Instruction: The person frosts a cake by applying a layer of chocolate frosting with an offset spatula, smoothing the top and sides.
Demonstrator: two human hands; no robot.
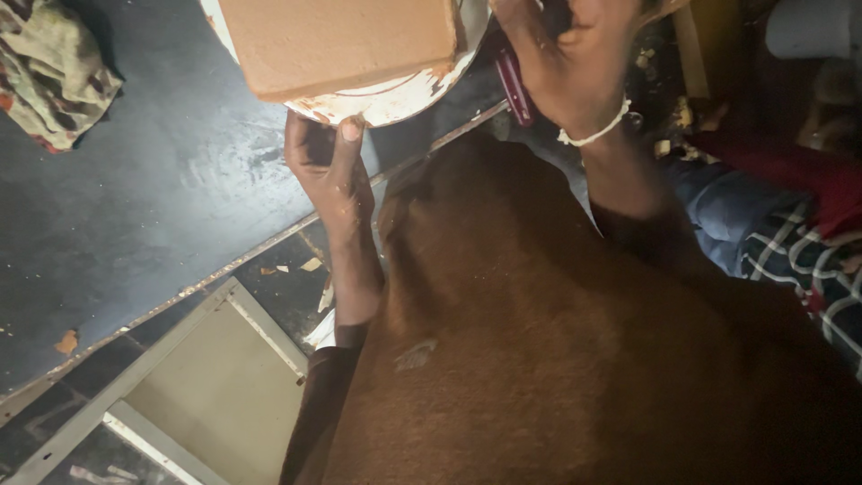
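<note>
My left hand (330, 166) grips the near rim of a round white plate (386, 101) with chipped, worn paint, thumb on top of the rim. On the plate lies a flat tan rectangular block (337, 40). My right hand (566, 63), with a white band at the wrist, is closed around a dark red handle (514, 85) just right of the plate. What the handle belongs to is hidden by the fingers. My brown garment fills the lower right.
A dark worktop (162, 207) with a metal-edged border runs diagonally below the plate. A crumpled patterned cloth (49, 72) lies at the top left. A pale framed panel (206, 386) sits lower left. Blue, red and checked fabrics (772, 224) pile up at right.
</note>
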